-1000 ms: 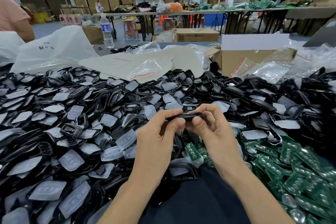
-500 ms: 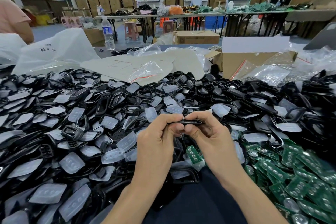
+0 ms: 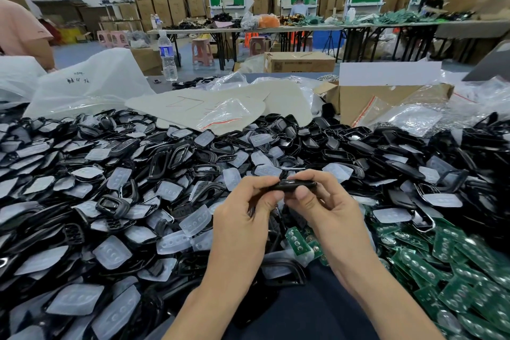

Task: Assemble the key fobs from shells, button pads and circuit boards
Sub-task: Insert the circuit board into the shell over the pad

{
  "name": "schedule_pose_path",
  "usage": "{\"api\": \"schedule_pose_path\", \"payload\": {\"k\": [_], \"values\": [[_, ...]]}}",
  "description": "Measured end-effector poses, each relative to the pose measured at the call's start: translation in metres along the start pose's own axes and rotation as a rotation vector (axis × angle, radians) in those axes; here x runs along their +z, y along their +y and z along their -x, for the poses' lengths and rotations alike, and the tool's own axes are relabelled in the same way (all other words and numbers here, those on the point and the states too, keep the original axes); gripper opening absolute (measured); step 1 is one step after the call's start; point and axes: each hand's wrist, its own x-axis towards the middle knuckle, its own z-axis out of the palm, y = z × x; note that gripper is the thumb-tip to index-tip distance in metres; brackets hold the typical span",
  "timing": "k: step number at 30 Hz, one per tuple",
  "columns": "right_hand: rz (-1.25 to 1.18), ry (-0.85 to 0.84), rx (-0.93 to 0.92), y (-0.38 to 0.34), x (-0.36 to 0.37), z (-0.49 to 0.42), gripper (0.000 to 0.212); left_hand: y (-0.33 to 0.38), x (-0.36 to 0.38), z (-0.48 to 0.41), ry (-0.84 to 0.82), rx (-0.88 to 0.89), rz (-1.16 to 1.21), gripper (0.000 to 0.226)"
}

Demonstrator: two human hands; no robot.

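The left hand and the right hand each pinch an end of one black key fob between thumb and curled fingers, holding it edge-on just above the heap. Its halves seem to be getting pressed together, so this unit looks nearly closed. Heaps of loose shells, button pads and circuit boards lie all around, so most of the work appears left.

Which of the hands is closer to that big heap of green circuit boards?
Right. The right hand sits just beside the heap of green circuit boards; the left hand is farther, beyond the right one.
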Motion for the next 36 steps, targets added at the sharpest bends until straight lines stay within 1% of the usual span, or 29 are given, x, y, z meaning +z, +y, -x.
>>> {"api": "schedule_pose_path", "payload": {"k": [3, 4, 5, 8, 11, 13, 16, 19, 22, 27, 31, 33, 36], "values": [[-0.105, -0.017, 0.049, 0.003, 0.001, -0.001, 0.046, -0.001, -0.001, -0.001, 0.028, 0.050, -0.048, 0.026], [-0.110, -0.013, 0.047, 0.004, 0.000, -0.002, 0.048, -0.001, -0.002, -0.002, 0.028, 0.056, -0.057, 0.026], [-0.101, -0.010, 0.040, 0.004, 0.000, -0.002, 0.044, -0.002, -0.002, -0.002, 0.022, 0.057, -0.068, 0.026], [0.035, 0.014, -0.004, 0.004, -0.002, -0.001, 0.019, -0.005, -0.002, -0.002, -0.021, 0.056, -0.123, 0.026], [0.196, 0.006, -0.048, 0.004, -0.003, 0.000, 0.014, -0.005, -0.002, -0.001, -0.056, 0.157, -0.222, 0.027], [0.221, -0.001, -0.089, 0.004, 0.000, 0.001, 0.018, -0.005, -0.003, -0.001, -0.061, 0.232, -0.304, 0.022], [0.221, 0.019, -0.121, 0.005, 0.002, 0.002, 0.020, -0.009, -0.005, -0.002, -0.020, 0.276, -0.364, 0.016], [0.223, 0.068, -0.115, 0.008, 0.000, 0.004, 0.021, -0.012, -0.007, -0.003, -0.020, 0.263, -0.387, 0.021], [0.282, 0.103, -0.144, 0.010, 0.000, 0.005, 0.018, -0.010, -0.006, -0.001, -0.038, 0.225, -0.368, 0.028], [0.381, 0.089, -0.159, 0.013, 0.000, 0.007, 0.026, -0.010, -0.003, -0.001, -0.057, 0.182, -0.293, 0.027], [0.493, 0.075, -0.227, 0.013, 0.001, 0.008, 0.017, -0.011, -0.004, -0.001, -0.050, 0.160, -0.289, 0.029], [0.546, 0.058, -0.250, 0.013, 0.000, 0.008, 0.024, -0.011, -0.005, -0.001, -0.046, 0.170, -0.292, 0.033], [0.639, 0.056, -0.269, 0.012, 0.000, 0.008, 0.034, -0.010, -0.005, 0.000, -0.036, 0.214, -0.322, 0.031]]}}
